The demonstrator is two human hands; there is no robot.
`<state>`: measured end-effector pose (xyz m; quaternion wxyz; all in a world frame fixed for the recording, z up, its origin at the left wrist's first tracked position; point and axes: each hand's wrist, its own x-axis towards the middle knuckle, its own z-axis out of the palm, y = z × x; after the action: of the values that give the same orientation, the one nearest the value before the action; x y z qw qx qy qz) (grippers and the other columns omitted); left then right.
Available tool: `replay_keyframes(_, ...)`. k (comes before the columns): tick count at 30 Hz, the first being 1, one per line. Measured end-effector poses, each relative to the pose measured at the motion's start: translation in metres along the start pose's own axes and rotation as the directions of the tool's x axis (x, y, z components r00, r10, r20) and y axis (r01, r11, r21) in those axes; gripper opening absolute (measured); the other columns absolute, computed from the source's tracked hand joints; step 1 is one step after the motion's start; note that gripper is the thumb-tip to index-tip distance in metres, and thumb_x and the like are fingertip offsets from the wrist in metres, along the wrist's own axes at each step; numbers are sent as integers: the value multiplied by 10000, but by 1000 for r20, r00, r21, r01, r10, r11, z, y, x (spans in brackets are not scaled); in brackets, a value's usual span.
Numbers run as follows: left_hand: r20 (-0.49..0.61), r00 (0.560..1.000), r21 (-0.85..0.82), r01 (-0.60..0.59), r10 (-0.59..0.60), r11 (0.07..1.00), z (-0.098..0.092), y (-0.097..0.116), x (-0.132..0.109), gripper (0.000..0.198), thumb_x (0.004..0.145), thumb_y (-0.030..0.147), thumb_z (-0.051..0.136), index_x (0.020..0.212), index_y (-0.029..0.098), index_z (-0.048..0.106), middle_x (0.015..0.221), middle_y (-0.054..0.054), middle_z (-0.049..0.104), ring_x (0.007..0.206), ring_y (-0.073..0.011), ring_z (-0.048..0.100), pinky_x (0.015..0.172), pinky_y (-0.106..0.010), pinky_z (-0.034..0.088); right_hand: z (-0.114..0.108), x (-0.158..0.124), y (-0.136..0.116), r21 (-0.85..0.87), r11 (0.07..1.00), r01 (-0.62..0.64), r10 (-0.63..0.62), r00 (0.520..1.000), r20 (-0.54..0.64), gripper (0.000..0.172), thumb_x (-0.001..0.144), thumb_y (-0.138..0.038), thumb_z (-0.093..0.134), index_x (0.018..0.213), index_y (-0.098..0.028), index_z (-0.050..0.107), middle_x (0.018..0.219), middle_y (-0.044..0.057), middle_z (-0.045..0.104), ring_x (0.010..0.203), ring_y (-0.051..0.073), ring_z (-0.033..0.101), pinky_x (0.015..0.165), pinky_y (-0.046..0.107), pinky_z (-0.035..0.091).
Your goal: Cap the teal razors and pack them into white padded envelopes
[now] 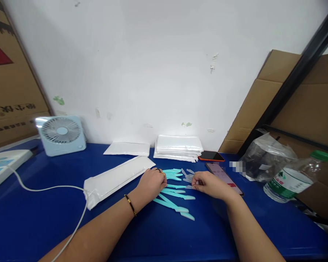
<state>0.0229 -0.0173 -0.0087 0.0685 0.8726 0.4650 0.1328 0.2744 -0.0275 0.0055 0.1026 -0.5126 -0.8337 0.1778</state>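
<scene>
Several slim turquoise razor-like tools [175, 198] with pale translucent caps lie spread on the blue table [158, 233]. My left hand [151, 183], with a ring and a dark bracelet, rests curled on their handle ends. My right hand [207, 183] pinches the capped tip of one tool at the pile's right side. A long white padded mailer [116, 179] lies just left of my left hand.
A stack of white mailers [178, 147] and a single one [128, 149] sit by the wall. Two phones [211, 156] [226, 178] lie to the right, then a clear bag [265, 157] and a water bottle [296, 178]. A small fan [61, 134] and white cable [47, 189] are left.
</scene>
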Motion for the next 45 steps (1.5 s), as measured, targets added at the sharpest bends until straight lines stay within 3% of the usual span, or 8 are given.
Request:
replay_keyframes(4, -8, 1000, 15, -16, 16, 1000, -1, 2, -1, 144, 792, 242, 512, 718, 213, 632, 782, -16, 626, 799, -173, 541, 731, -301, 368, 3, 2, -6, -16, 999, 48, -48, 999, 17, 105, 744, -167, 545, 749, -193, 647, 764, 31, 642, 679, 161, 558, 587, 236, 378)
replay_keyframes(9, -11, 1000, 12, 1, -1, 1000, -2, 1, -1, 162, 792, 233, 504, 687, 202, 623, 775, -22, 629, 788, -171, 543, 725, -303, 363, -1, 0, -4, -94, 996, -4, 2, 1000, -19, 85, 746, -211, 565, 720, -203, 646, 756, 30, 638, 650, 165, 549, 557, 240, 356)
replay_keyframes(16, -38, 999, 25, -10, 11, 1000, -1, 2, -1, 140, 778, 219, 514, 694, 206, 626, 769, -12, 628, 779, -169, 541, 713, -300, 359, 1, 3, -13, -106, 991, 83, -86, 996, -31, 110, 768, -196, 531, 747, -207, 639, 742, 22, 634, 670, 159, 547, 577, 233, 356)
replay_keyframes(27, 66, 991, -146, -105, 116, 984, -2, 3, -5, 126, 771, 302, 563, 716, 220, 641, 760, 16, 650, 741, -141, 572, 702, -259, 376, 3, 1, -18, 118, 985, 124, -135, 987, 87, 101, 752, -217, 565, 756, -202, 665, 744, 7, 633, 644, 139, 557, 546, 226, 388)
replay_keyframes(32, -85, 996, -24, -2, -1, 1000, -1, -10, 2, 241, 801, 376, 544, 995, 246, 605, 1025, -22, 608, 989, -198, 520, 803, -300, 378, 2, 4, -4, 26, 999, -35, 38, 990, -138, 113, 765, -236, 541, 776, -195, 647, 772, 27, 630, 679, 156, 560, 596, 248, 397)
replay_keyframes(34, -92, 995, 25, 42, -39, 999, 0, -16, 6, 219, 813, 348, 528, 980, 232, 609, 1028, -35, 601, 1009, -205, 505, 814, -309, 372, 5, 8, -1, -37, 998, -56, 48, 979, -196, 111, 763, -237, 546, 802, -201, 642, 813, 31, 625, 705, 159, 562, 613, 247, 397)
replay_keyframes(41, -78, 995, -4, 68, -69, 998, 3, -21, 9, 106, 787, 302, 556, 795, 217, 619, 849, -14, 636, 898, -194, 552, 750, -302, 371, 18, 21, -12, -219, 975, -43, 1, 982, -186, 114, 758, -189, 529, 747, -196, 641, 812, 38, 602, 706, 145, 556, 640, 235, 377)
replay_keyframes(45, -68, 994, -42, 83, -85, 996, 1, -21, 8, 106, 782, 302, 558, 782, 218, 622, 837, -9, 649, 874, -187, 570, 735, -288, 377, 16, 19, -12, -95, 995, -3, -13, 986, -167, 126, 782, -193, 503, 768, -189, 627, 809, 31, 604, 695, 135, 550, 630, 229, 387)
